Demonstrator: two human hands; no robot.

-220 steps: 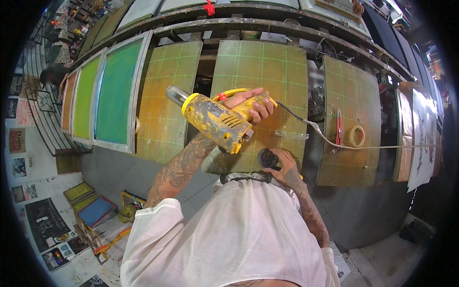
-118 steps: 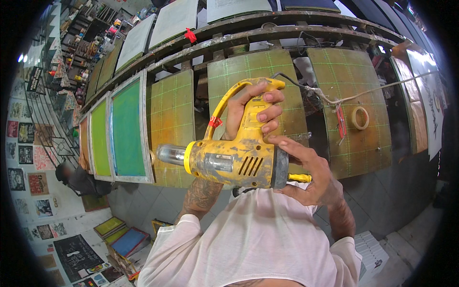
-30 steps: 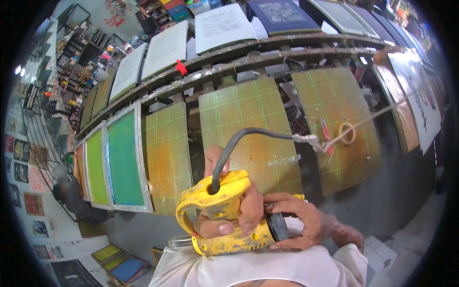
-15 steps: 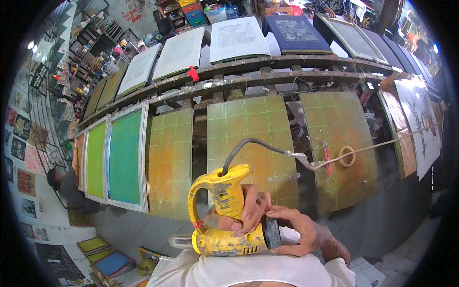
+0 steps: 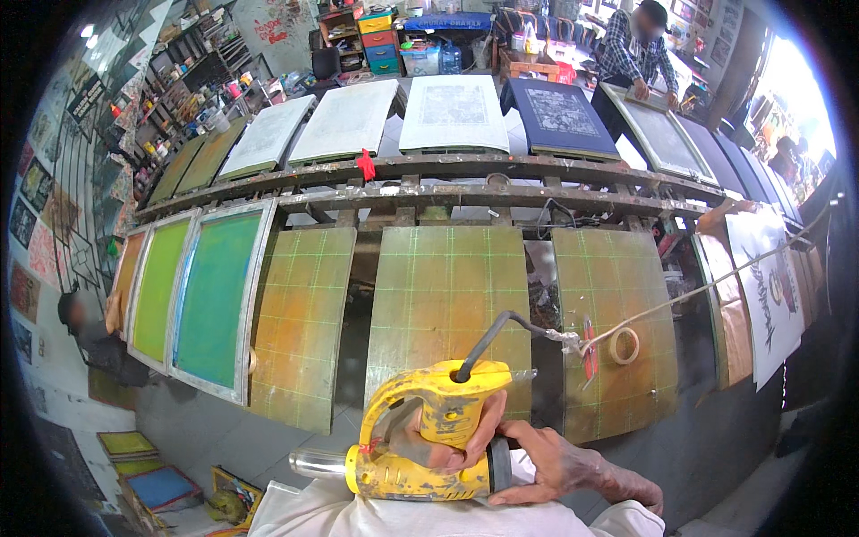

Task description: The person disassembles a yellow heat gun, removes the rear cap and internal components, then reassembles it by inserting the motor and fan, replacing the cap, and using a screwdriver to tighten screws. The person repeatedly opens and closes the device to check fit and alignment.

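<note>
A yellow heat gun (image 5: 394, 474) with worn, grey-smeared paint is held close to my white shirt, its metal nozzle pointing left. My left hand (image 5: 483, 428) is wrapped around its handle; the left forearm is hidden. At the gun's rear, my right hand (image 5: 553, 461) has thumb and fingers spread over the black end cap (image 5: 499, 469), gripping it. A dark cord (image 5: 490, 342) rises from the handle's top and meets a pale cable (image 5: 662, 313) at a taped joint (image 5: 564, 338), beyond the gun.
Several green-lined boards (image 5: 452, 295) stand ahead, one bearing a tape roll (image 5: 624, 345) and a red tool (image 5: 590, 358). Framed screens (image 5: 213, 300) lean at left. Behind the rails (image 5: 420, 168), a person (image 5: 631, 58) handles a frame (image 5: 658, 134). Another person (image 5: 89, 336) is at far left.
The view has tilted up, showing more of the far room and the person there. The heat gun sits lower in the picture, with both hands still on it.
</note>
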